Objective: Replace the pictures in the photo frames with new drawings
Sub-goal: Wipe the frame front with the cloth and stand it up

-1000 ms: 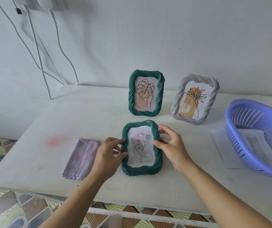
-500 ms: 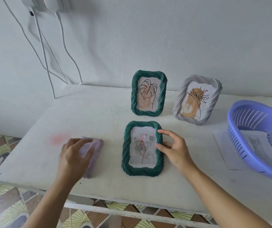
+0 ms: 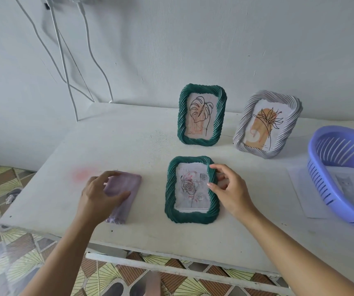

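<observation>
1. Head view: three twisted-rope photo frames are on the white table. The dark green standing frame and the pale grey standing frame are upright near the wall.
2. The dark green flat frame lies near the front edge and has a rose drawing inside.
3. The left hand grips one folded lilac cloth.
4. The right hand pinches the flat frame's right rim.
5. One purple plastic basket is cut off at the right edge; the picture on the paper inside it is too faint to make out.

Right side of basket cut off by picture edge, cloth partly under left hand, frame rim partly under right hand, paper partly beneath basket
</observation>
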The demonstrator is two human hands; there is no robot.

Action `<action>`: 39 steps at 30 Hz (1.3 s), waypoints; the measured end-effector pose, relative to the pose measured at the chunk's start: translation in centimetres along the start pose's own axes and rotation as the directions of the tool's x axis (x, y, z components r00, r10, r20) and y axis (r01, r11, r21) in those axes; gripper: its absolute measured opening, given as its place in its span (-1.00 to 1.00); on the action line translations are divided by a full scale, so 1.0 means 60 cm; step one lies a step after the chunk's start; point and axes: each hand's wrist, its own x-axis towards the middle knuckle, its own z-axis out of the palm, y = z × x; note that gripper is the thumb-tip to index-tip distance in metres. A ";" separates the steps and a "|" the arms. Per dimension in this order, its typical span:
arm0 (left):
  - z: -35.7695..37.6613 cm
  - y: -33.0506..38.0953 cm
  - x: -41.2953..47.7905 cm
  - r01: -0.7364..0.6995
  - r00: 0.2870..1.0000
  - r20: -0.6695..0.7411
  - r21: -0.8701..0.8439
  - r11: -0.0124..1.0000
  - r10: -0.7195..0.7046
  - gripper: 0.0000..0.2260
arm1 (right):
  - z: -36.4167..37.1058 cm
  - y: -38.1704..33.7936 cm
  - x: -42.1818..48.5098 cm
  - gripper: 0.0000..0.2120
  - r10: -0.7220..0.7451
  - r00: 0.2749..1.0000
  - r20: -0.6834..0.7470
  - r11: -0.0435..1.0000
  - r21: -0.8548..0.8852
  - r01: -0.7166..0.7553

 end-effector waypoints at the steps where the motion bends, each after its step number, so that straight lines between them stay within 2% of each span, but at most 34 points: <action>1: -0.001 -0.001 0.001 0.010 1.000 0.002 0.001 1.000 -0.010 -0.56 | 0.001 -0.001 -0.001 -0.59 -0.006 1.000 -0.003 1.000 -0.018 0.006; 5: -0.005 -0.005 0.006 0.106 0.994 -0.019 0.016 0.994 -0.106 -0.46 | 0.005 -0.001 -0.003 -0.60 -0.067 0.998 -0.014 0.988 -0.143 0.064; 7: -0.011 -0.002 0.008 0.127 0.992 0.002 0.013 0.992 -0.127 -0.53 | 0.008 0.000 -0.003 -0.59 -0.088 0.996 -0.004 0.975 -0.207 0.085; 10: -0.015 0.005 0.012 0.093 0.996 0.012 0.020 0.995 -0.093 -0.78 | 0.010 0.003 -0.003 -0.61 -0.110 0.994 0.019 0.954 -0.280 0.111; 13: -0.009 0.011 0.013 0.044 0.999 0.026 0.031 0.999 -0.045 -0.79 | 0.009 0.009 -0.004 -0.63 -0.124 0.991 0.042 0.934 -0.332 0.131; 15: -0.006 0.020 0.010 0.031 0.999 0.037 -0.069 0.997 -0.028 -0.90 | 0.007 0.011 -0.005 -0.62 -0.125 0.991 0.056 0.928 -0.347 0.137; 17: -0.003 0.035 0.006 0.026 0.999 0.047 -0.256 0.966 -0.015 -0.97 | 0.006 0.013 -0.004 -0.62 -0.133 0.989 0.069 0.925 -0.351 0.149; 21: 0.003 0.067 0.008 -0.010 0.996 0.061 -0.608 0.794 0.060 -0.84 | 0.000 0.016 -0.008 -0.65 -0.166 0.984 0.068 0.922 -0.344 0.179; 25: 0.017 0.096 0.023 -0.017 0.996 0.049 -0.711 0.703 0.073 -0.85 | -0.013 0.020 -0.014 -0.63 -0.219 0.968 0.125 0.897 -0.366 0.250; 30: 0.041 0.136 0.023 -0.129 0.992 -0.085 -0.639 0.758 0.097 -0.90 | -0.027 0.023 -0.015 -0.55 -0.197 0.963 0.185 0.901 -0.352 0.252; 33: 0.058 0.155 0.010 -0.332 0.943 -0.179 -0.456 0.826 0.280 -0.92 | -0.026 0.023 -0.015 -0.54 -0.187 0.967 0.175 0.909 -0.341 0.237; 35: 0.073 0.156 0.000 -0.456 0.890 -0.178 -0.302 0.837 0.420 -0.89 | -0.026 0.023 -0.016 -0.54 -0.184 0.969 0.164 0.916 -0.328 0.230; 37: 0.089 0.146 0.000 -0.515 0.856 -0.147 -0.152 0.843 0.496 -0.85 | -0.026 0.023 -0.016 -0.55 -0.186 0.970 0.157 0.919 -0.320 0.228; 39: 0.100 0.135 0.001 -0.537 0.840 -0.132 -0.077 0.840 0.526 -0.84 | -0.026 0.022 -0.014 -0.55 -0.184 0.970 0.160 0.922 -0.315 0.227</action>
